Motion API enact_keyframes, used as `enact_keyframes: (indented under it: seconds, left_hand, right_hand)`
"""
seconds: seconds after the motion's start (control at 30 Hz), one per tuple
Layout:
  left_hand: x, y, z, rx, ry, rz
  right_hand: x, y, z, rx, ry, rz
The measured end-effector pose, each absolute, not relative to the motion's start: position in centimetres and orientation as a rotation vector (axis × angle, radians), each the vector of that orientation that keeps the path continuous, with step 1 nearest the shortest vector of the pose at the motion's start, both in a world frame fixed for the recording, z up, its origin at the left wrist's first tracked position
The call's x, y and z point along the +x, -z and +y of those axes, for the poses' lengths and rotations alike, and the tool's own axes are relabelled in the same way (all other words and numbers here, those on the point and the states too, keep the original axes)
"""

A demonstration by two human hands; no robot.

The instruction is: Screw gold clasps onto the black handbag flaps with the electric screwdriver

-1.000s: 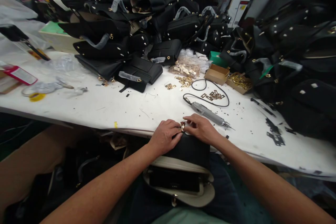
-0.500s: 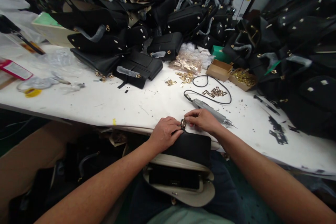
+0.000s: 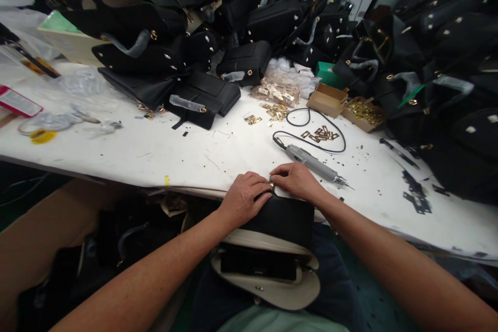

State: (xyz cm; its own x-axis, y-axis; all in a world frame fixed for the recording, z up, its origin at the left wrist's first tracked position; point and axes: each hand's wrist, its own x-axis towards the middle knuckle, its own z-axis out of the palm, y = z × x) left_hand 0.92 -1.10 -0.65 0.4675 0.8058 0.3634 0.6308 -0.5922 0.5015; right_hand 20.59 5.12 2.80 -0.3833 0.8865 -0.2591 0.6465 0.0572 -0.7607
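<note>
A black handbag [image 3: 290, 215] with a beige lining lies open across my lap and against the table edge. My left hand [image 3: 246, 196] presses on its flap, fingers closed around the narrow tab end. My right hand [image 3: 292, 179] pinches a small gold metal fitting [image 3: 271, 185] at that tab; the fingers hide most of it. Just beyond my right hand, a grey electric screwdriver [image 3: 317, 164] rests on the table with its bit pointing right.
Black handbags [image 3: 206, 98] are piled along the back of the white table [image 3: 155, 150]. Loose gold frames [image 3: 321, 135], a bag of metal parts [image 3: 276, 91] and a small carton of gold pieces [image 3: 363, 113] lie ahead. The screwdriver's cord [image 3: 344, 140] loops nearby. A person stands behind the pile.
My right hand has shifted slightly left and closer to the tab, and now covers more of the gold fitting. My left hand has stayed in place on the handbag.
</note>
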Motion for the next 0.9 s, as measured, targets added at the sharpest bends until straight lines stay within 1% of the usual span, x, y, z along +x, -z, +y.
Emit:
enact_keyframes:
  seconds: [0.27,0.43,0.9]
  left_hand:
    - [0.9,0.5,-1.2,2.532,-0.724,1.251]
    - [0.9,0.1,-1.4,2.589,-0.635,1.255]
    - [0.8,0.1,-0.9,2.573,-0.655,1.213]
  right_hand:
    - [20.7,-2.3,5.2,-1.547,-1.189,-2.067]
    - [21.0,-2.4,5.6,-1.651,-1.353,-2.006]
    - [20.6,-2.4,6.6,-1.705,-1.499,-1.956]
